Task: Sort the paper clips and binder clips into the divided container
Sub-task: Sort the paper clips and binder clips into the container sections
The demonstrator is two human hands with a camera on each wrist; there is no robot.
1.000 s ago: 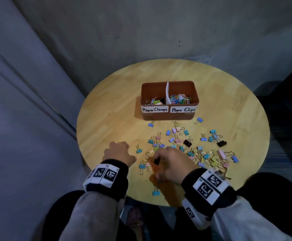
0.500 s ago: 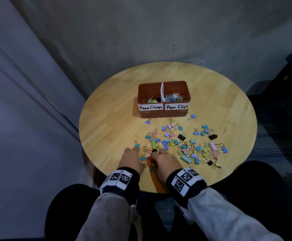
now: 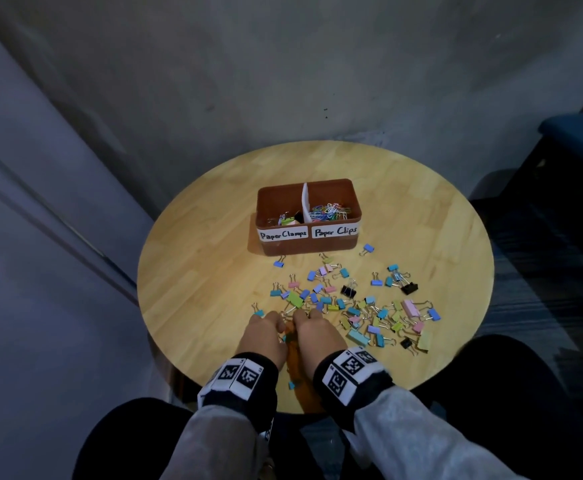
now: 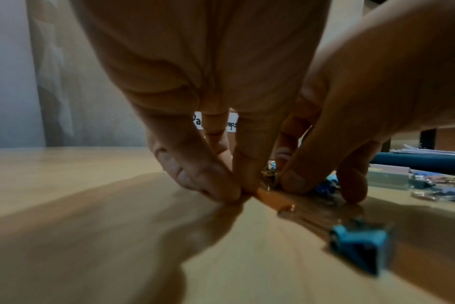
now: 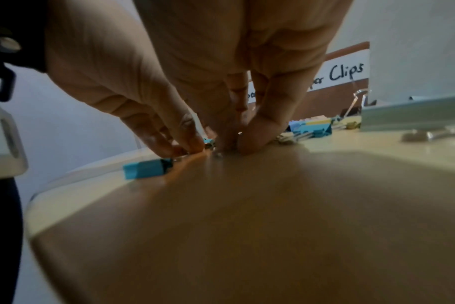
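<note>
A brown divided container [image 3: 305, 249] stands mid-table, labelled "Paper Clamps" on the left and "Paper Clips" on the right. Binder clips lie in its left half and coloured paper clips [image 3: 330, 213] in its right half. Many coloured binder clips [image 3: 352, 308] are scattered in front of it. My left hand [image 3: 278, 322] and right hand [image 3: 300, 318] sit side by side at the pile's near-left edge, fingertips down on the table. In the left wrist view the left hand [image 4: 240, 192] has thumb and finger tips together. The right hand [image 5: 231, 146] pinches among small metal clip parts [image 4: 269, 175]; what each holds is hidden.
The round wooden table [image 3: 196, 271] stands against a grey wall. A lone blue binder clip [image 3: 292, 385] lies between my wrists near the front edge, also in the wrist views [image 4: 358, 248] [image 5: 148, 170]. A dark blue seat [image 3: 577, 133] is at the far right.
My left hand has moved right until it lies against the right hand, and both have their fingertips down at the same spot. The head view has pulled back.
</note>
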